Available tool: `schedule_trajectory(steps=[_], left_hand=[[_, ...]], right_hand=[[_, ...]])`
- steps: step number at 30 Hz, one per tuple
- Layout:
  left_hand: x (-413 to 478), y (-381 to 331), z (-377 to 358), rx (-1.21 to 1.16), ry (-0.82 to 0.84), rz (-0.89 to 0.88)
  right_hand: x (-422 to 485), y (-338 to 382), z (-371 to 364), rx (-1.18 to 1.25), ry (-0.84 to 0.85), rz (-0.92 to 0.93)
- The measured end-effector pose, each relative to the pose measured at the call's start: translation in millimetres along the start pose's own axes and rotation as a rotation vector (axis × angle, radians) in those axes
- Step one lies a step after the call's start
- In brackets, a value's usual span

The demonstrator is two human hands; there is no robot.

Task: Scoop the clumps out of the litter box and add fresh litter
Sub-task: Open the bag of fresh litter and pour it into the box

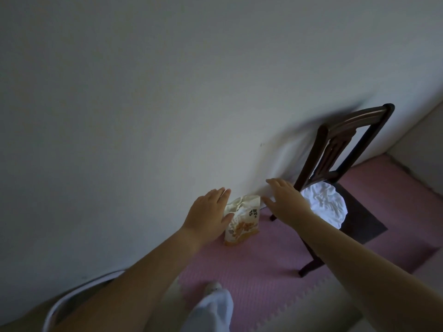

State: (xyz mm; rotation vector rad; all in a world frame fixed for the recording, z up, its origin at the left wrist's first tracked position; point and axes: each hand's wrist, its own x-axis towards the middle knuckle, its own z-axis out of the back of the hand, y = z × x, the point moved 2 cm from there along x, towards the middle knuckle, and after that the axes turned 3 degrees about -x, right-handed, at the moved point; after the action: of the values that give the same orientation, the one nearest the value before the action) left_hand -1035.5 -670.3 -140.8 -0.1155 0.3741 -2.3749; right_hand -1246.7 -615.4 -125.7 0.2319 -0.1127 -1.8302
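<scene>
Both hands are stretched out toward a bag [244, 222] that stands on the pink mat [263, 259], right against the wall [167, 92]. The left hand [208, 212] is open with straight fingers. Its thumb lies at the bag's crumpled left edge, touching it or very nearly so; the dim light does not show which. The right hand [285, 200] is also open, fingers spread and relaxed, hovering just beside the bag's upper right corner with a gap between them. Neither hand has hold of anything. The bag is upright, its top crushed and folded over, with orange print low on its face; by the task it is most likely the fresh litter. A dark chair [335, 149] with a white cloth [323, 204] on its seat stands just to the right. A white curved rim [72, 298] at the lower left may be the litter box, though too little of it shows to be sure. A leg [213, 307] in pale cloth steps onto the mat. The step in hand looks like fetching the litter, so the scooping is probably done or set aside. Next, both hands need to close on the bag's sides from left and right, below the crumpled top so it does not slump or spill, and lift it clear of the wall.
</scene>
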Motion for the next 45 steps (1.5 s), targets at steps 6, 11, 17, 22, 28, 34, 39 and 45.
schedule_trajectory(steps=[6,11,17,22,28,34,39,45], left_hand=[[58.8,11.6,-31.3,-0.069,0.001,0.055],[95.6,9.4,-54.9,-0.065,0.051,0.099],[137.0,-5.3,-87.6,-0.092,0.066,0.246],[158.9,-17.8,-135.1,-0.160,0.014,0.451],[180.8,-0.9,-223.0,-0.225,0.083,0.646],[195.3,46.1,-316.7,-0.169,0.238,0.704],[209.2,86.3,-391.9,-0.155,0.253,0.675],[228.6,123.5,-460.5,-0.130,0.214,0.572]], right_hand=[[49.8,-30.9,-14.9,0.020,0.035,-0.019],[79.6,-60.1,-27.3,0.058,0.055,-0.013],[129.5,-114.3,-48.4,0.110,0.137,0.023],[170.0,-160.4,-88.5,0.092,0.263,0.085],[211.8,-205.7,-171.9,0.073,0.374,0.112],[254.4,-234.6,-278.4,0.074,0.457,0.090],[276.3,-254.4,-363.4,0.085,0.446,0.038],[294.7,-270.2,-428.0,0.062,0.390,0.063]])
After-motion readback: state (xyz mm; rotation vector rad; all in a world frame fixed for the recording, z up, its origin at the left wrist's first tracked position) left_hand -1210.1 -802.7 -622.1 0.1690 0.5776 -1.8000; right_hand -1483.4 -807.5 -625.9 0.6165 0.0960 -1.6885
